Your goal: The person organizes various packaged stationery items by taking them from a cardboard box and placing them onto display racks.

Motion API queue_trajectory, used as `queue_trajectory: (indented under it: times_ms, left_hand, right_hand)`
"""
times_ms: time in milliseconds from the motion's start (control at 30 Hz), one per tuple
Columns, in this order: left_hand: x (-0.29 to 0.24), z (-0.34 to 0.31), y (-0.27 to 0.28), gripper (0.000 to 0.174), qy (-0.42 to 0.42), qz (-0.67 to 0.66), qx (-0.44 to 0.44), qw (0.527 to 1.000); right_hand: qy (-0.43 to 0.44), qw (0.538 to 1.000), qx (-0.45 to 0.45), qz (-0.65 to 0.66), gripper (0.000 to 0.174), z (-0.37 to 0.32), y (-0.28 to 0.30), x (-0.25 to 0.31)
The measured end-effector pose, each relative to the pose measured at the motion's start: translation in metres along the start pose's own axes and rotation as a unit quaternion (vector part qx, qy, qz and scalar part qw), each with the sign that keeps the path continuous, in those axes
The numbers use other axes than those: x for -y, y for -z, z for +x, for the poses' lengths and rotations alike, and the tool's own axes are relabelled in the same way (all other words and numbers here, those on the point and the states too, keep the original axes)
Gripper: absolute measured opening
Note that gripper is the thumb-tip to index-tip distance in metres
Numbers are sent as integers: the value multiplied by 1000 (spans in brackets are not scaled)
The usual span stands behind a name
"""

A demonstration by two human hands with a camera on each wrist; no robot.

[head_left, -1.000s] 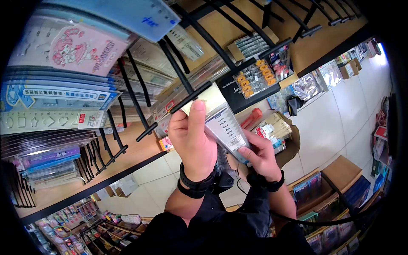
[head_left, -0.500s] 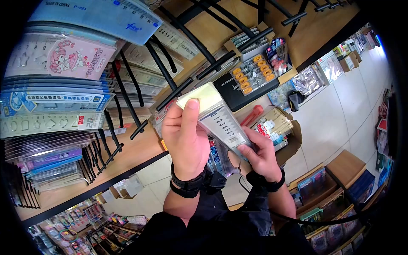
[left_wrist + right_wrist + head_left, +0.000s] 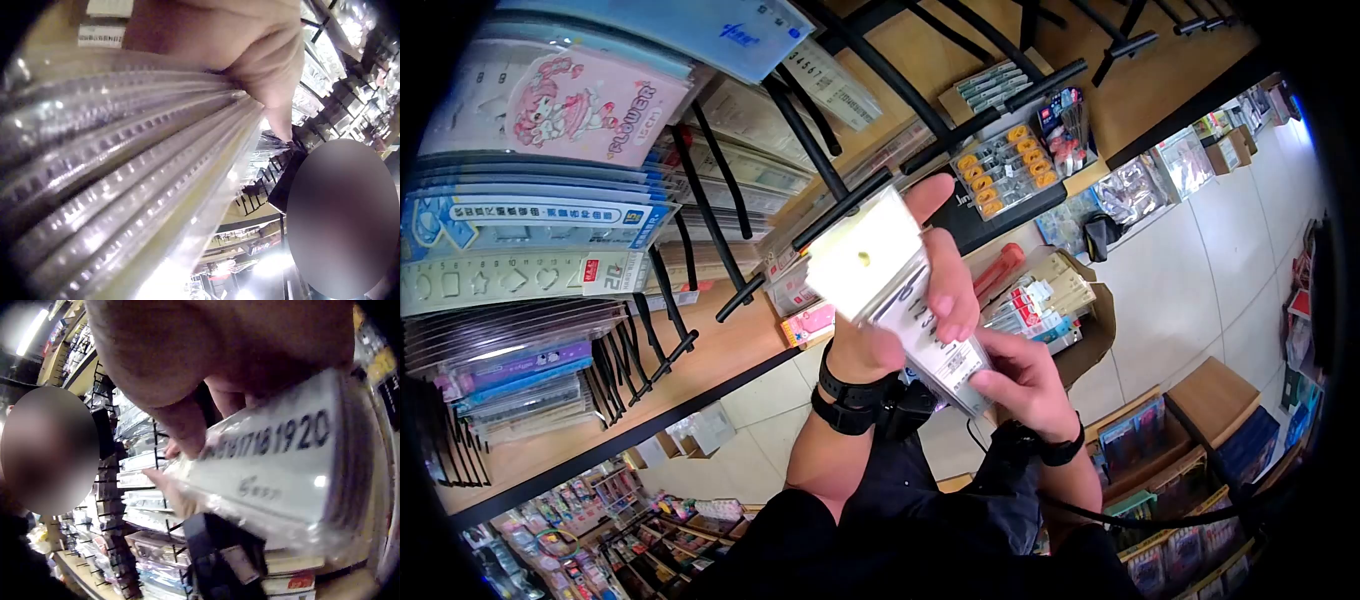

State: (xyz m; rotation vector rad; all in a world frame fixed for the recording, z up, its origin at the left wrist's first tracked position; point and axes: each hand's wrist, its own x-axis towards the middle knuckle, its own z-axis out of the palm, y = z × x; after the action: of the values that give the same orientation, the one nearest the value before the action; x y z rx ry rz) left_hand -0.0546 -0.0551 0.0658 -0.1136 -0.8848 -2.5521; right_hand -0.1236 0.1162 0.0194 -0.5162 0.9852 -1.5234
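Note:
A stack of rulers in clear plastic sleeves (image 3: 940, 350), printed with numbers, is held up before the shelf hooks. At its upper end is a pale card header (image 3: 862, 255) with a small hole. My left hand (image 3: 952, 292) grips this stack from beneath, fingers emerging at the far side and thumb at the near edge; its palm is hidden. My right hand (image 3: 1035, 388) pinches the lower end between thumb and fingers. In the left wrist view the layered sleeve edges (image 3: 131, 181) fan out. The right wrist view shows numbers up to 20 on the front ruler (image 3: 275, 450).
Black display hooks (image 3: 840, 210) jut out close to the pale end. Packaged stencils and rulers (image 3: 530, 220) hang at the left. An open cardboard box (image 3: 1095, 335) of small goods and a pack of orange-topped items (image 3: 1005, 170) lie beyond the hands.
My left thumb has left the face of the pale header and lies lower at the near edge; the left fingers now show around the far side. My right hand keeps hold of the lower end.

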Motion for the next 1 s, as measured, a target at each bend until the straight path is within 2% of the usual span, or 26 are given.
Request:
queue_trajectory:
  times_ms: [33, 67, 100, 133, 167, 200, 300, 400, 500, 533, 567, 633, 667, 700, 767, 833, 900, 933, 967, 1000]
  left_hand:
    - [1, 1, 3, 107, -6, -18, 53, 998]
    - [0, 3, 4, 109, -11, -30, 83, 996]
    - [0, 2, 3, 109, -11, -30, 82, 996]
    - [2, 0, 1, 109, -33, -20, 60, 997]
    - [5, -1, -1, 109, -55, -11, 37, 998]
    - [13, 0, 2, 102, -92, 0, 39, 995]
    - [18, 3, 6, 86, -87, 81, 63, 991]
    - [17, 3, -3, 87, -60, 52, 37, 996]
    - [18, 3, 7, 92, -60, 11, 50, 997]
    - [16, 4, 6, 80, -71, 26, 47, 996]
    - [14, 5, 7, 80, -71, 26, 47, 996]
    - [9, 7, 10, 66, -66, 16, 61, 996]
    - [11, 6, 10, 54, -70, -19, 36, 997]
    - [10, 5, 9, 54, -70, -20, 33, 997]
    - [9, 4, 6, 88, -60, 45, 23, 997]
    - [15, 3, 6, 93, -68, 25, 31, 997]
    - [17, 4, 6, 97, -77, 28, 43, 996]
    - [13, 7, 10, 100, -62, 38, 83, 994]
    - [11, 8, 12, 100, -62, 39, 82, 994]
    - [8, 8, 14, 102, -26, 43, 106, 993]
  right_hand:
    - [10, 1000, -5, -4, 43, -2, 6, -5]
    - [-3, 995, -58, 79, 44, -3, 8, -17]
    - [-3, 995, -57, 80, 44, -2, 9, -26]
    - [-23, 959, -97, 265, 46, -1, 10, -34]
    - [-43, 887, -134, 441, 50, -1, 9, -37]
    - [-88, 876, -200, 430, 54, -1, 0, -31]
    - [-89, 845, -239, 471, 45, 2, -9, -37]
    - [-89, 841, -264, 463, 40, 5, -15, -33]
    - [-86, 828, -289, 473, 35, 7, -27, -26]
    - [-61, 831, -271, 482, 32, 6, -27, -31]
    - [-62, 831, -271, 482, 32, 6, -27, -35]
    - [-49, 862, -285, 416, 34, 6, -29, -38]
    - [-32, 861, -274, 427, 33, 6, -30, -34]
    - [-35, 861, -276, 427, 33, 5, -29, -33]
    - [-24, 852, -271, 447, 33, 2, -23, -33]
    - [-34, 846, -293, 444, 33, 3, -24, -30]
    - [-6, 866, -277, 416, 33, 3, -22, -36]
    - [-6, 860, -296, 415, 33, 4, -21, -39]
    - [-7, 860, -295, 416, 33, 5, -22, -40]
    - [5, 861, -313, 401, 32, 5, -22, -41]
